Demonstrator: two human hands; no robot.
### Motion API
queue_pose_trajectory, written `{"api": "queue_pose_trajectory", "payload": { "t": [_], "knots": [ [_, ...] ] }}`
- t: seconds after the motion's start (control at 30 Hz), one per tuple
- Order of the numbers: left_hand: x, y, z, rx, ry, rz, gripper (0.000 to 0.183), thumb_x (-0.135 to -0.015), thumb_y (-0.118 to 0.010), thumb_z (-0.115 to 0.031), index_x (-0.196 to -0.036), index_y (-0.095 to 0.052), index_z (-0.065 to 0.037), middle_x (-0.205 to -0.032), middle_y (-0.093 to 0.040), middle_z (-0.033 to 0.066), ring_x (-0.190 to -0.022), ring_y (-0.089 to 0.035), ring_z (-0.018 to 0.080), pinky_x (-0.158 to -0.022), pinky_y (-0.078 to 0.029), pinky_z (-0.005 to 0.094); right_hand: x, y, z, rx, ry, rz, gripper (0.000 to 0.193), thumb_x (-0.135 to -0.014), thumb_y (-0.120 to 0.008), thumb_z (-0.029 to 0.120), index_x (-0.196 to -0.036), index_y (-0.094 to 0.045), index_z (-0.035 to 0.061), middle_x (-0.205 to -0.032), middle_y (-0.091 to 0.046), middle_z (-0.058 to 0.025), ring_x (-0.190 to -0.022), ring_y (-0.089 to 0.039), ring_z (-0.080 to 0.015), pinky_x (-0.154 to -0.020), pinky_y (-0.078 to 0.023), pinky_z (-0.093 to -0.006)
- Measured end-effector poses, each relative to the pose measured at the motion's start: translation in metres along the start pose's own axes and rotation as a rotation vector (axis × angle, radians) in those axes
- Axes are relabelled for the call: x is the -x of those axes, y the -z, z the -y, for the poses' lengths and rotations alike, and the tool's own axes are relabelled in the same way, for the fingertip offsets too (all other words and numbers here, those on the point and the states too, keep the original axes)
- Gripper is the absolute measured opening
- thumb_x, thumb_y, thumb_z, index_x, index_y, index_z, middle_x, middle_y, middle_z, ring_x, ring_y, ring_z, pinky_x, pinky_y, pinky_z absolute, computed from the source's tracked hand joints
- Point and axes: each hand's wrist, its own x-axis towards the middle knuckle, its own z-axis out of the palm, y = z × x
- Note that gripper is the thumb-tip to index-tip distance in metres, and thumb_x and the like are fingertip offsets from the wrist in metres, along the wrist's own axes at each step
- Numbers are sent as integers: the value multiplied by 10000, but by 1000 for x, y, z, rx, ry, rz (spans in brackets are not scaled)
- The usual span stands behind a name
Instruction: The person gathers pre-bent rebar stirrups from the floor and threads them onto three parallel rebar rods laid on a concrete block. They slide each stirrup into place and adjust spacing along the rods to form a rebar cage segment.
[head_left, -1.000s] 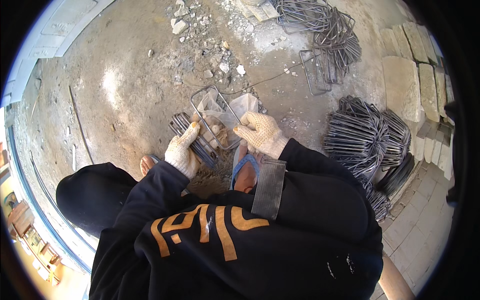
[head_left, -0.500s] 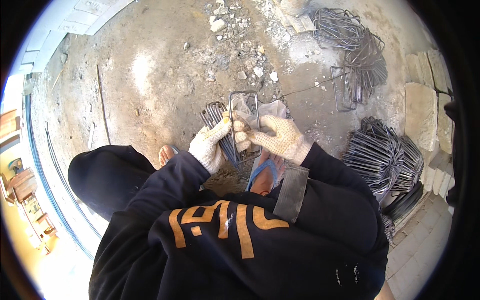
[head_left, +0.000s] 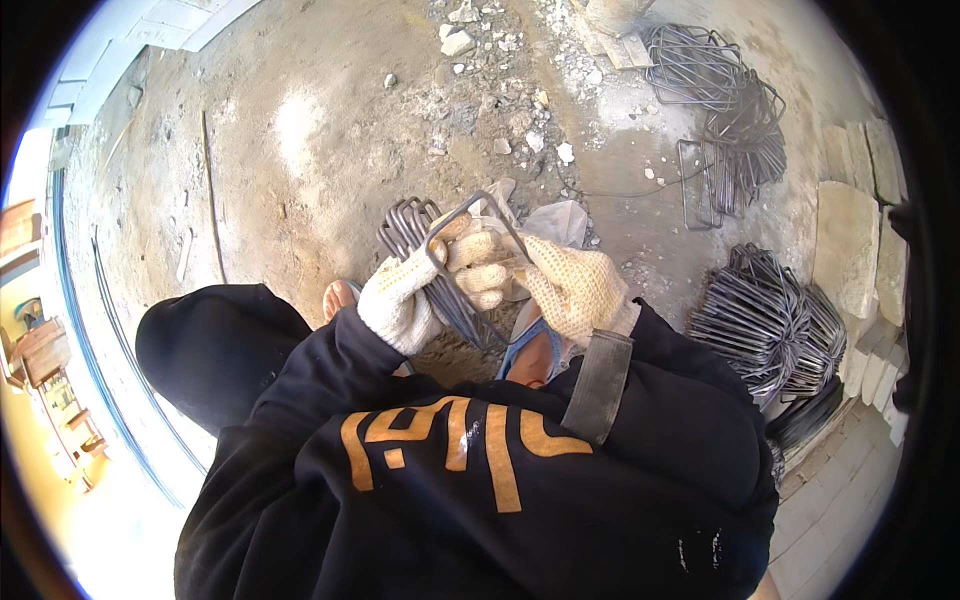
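Observation:
My left hand (head_left: 402, 298), in a cream knitted glove, is closed around a bundle of bent steel rebar stirrups (head_left: 404, 232). Its gloved fingers wrap the bars, and the bar ends stick out above and below. A single rectangular stirrup (head_left: 457, 215) stands tilted in front of those fingers. My right hand (head_left: 573, 288), gloved alike, has its fingers closed on the right side of that stirrup. Part of the stirrup is hidden behind the right glove. Behind the hands, a crumpled translucent plastic sheet (head_left: 558, 222) lies on the ground.
Stacked stirrups (head_left: 755, 318) lie to the right, with looser stirrups (head_left: 692, 68) at the far right. Stone slabs (head_left: 846, 240) line the right side. Rubble (head_left: 502, 146) is scattered ahead. A thin rod (head_left: 210, 190) and long bars (head_left: 120, 350) lie on the left.
The single stirrup has tilted from nearly upright to slanting, its top swung to the left and down. My right hand has turned with it. The bundle has shifted slightly left.

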Motion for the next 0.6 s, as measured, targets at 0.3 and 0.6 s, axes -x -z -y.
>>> {"api": "queue_pose_trajectory", "payload": {
  "t": [0.3, 0.6],
  "knots": [
    [-10, -8, 16, 67, 43, -22, 561, -979, -612, -188, -1480, -377, -92, -1473, -455, 200, -1356, -466, 397, -1082, -439, 566, 8, -21, -19, -113, -167, 178, 410, -955, -584, 194, -1331, -569, 31, -1062, -686, -234, -975, -679, -383, -845, -546, -427],
    [-20, -21, 25, 183, 148, -17, 638, -941, -648, -104, -1498, -337, -119, -1515, -402, 216, -1365, -449, 414, -1112, -408, 579, 10, -52, -26, -810, -381, 456, 468, -986, -553, 218, -1423, -487, 62, -1212, -646, -168, -1084, -643, -312, -925, -522, -421]
  ]
}}
